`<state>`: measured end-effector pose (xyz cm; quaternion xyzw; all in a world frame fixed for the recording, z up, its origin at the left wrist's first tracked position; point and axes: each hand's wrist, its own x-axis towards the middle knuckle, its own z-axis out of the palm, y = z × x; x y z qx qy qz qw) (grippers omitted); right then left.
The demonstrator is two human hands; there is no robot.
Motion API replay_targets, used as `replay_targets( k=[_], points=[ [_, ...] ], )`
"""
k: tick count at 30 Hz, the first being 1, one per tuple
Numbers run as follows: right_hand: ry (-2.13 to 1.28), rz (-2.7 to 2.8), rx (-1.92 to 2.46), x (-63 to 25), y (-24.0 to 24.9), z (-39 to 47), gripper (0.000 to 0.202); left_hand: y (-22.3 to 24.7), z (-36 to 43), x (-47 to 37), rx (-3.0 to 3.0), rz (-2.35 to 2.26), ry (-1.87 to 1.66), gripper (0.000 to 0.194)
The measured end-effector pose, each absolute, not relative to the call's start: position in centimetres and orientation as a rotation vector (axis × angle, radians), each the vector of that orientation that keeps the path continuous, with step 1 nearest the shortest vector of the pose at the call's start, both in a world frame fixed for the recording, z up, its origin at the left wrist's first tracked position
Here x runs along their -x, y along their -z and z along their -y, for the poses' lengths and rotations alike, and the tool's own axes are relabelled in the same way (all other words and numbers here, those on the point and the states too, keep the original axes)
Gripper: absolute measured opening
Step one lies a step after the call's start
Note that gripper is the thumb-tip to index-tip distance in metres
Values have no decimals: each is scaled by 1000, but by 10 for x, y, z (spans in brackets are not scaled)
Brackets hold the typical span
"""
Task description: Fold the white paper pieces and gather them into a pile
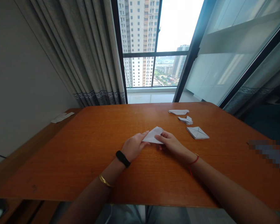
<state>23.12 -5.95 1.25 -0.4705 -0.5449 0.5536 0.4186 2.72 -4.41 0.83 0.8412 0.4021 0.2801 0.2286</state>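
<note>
Between my two hands is a folded piece of white paper (152, 136), roughly a triangle with its peak pointing away from me. My left hand (135, 144) pinches its left corner, with the thumb along the upper edge. On the right side, my right hand (170, 141) grips the paper with the thumb on top and fingers behind or beneath it. The paper is just above the wooden table (88, 155). To the right lie a stack of folded paper squares (198, 133), a small bundle of folded paper pieces (186, 120) and a flat folded paper strip (178, 112).
A pale paper scrap (62, 117) lies on the ledge beyond the table's left edge. At the right edge is a blurred, pixelated object (270, 152). Grey curtains (84, 49) and a window (154, 54) stand behind the table's far edge.
</note>
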Motion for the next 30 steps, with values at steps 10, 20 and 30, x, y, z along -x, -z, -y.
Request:
replay_targets(
  k=[10, 20, 30],
  points=[
    [-1418, 1334, 1172, -236, -8, 57, 35, -6, 44, -27, -2309, -1033, -826, 63],
    [-1431, 1329, 1186, -234, -6, 57, 36, -6, 43, -28, -2291, -979, -815, 59],
    [-1371, 1217, 1137, -233, -15, 57, 43, -2, 37, -35, -1453, -993, -962, 34]
  ],
)
